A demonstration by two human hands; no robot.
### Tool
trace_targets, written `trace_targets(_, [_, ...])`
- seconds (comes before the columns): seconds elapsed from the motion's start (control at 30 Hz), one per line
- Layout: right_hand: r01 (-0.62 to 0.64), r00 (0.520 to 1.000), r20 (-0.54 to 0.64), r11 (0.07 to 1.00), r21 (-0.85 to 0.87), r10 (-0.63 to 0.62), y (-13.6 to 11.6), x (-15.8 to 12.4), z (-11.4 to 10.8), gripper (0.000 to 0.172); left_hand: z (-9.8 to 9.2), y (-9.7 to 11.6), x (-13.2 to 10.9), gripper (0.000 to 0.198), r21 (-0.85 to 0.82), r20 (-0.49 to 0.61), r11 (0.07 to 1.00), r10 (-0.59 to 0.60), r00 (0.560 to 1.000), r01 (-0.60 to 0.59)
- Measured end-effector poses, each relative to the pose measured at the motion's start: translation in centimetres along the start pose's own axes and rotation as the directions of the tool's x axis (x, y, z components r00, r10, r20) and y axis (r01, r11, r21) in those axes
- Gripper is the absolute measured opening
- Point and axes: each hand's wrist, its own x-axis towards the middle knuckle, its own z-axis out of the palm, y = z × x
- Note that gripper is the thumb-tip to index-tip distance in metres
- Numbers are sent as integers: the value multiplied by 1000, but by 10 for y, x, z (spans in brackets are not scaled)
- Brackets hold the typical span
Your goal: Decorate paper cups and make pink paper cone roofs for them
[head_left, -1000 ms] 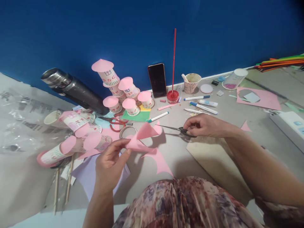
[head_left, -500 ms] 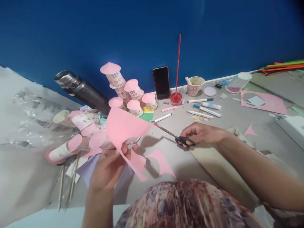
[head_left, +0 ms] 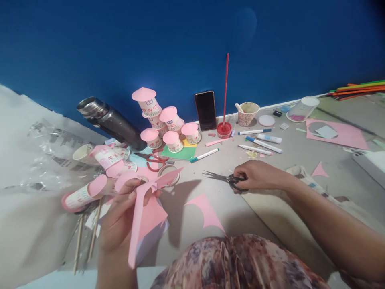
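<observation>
At nine o'clock of the right hand (head_left: 258, 176), whose clasped scissors (head_left: 221, 177) point there, the left hand (head_left: 116, 218) pinches the paper (head_left: 148, 214).

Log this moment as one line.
left hand: holds pink paper | right hand: holds black scissors | pink scrap: lies between hands

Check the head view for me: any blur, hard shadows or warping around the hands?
Head view: light is soft; the pink paper in the left hand is smeared along its lower edge and casts a broad shadow on the table; the right hand and scissors are sharp; wide-angle warp bends the foot of the blue wall and tilts the flask.
</observation>
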Motion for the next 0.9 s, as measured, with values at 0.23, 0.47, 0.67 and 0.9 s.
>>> trace_targets(0.23, [-185,977,-150,956,-229,153,12,-2,-8,25,12,4,7,6,300,662,873,100,743,-385])
trace_targets(0.47, [-176,954,-259,981,-81,150,20,1,-12,25,45,-38,20,34,618,741,107,-412,531,-779])
trace_targets(0.67, [-165,946,-276,985,45,171,17,3,-12,25,44,-60,21,31,611,762,39,-301,573,-791])
trace_targets(0.9, [-79,948,-291,982,172,127,19,3,-12,25,31,-65,14,44,697,705,-13,-168,689,-717])
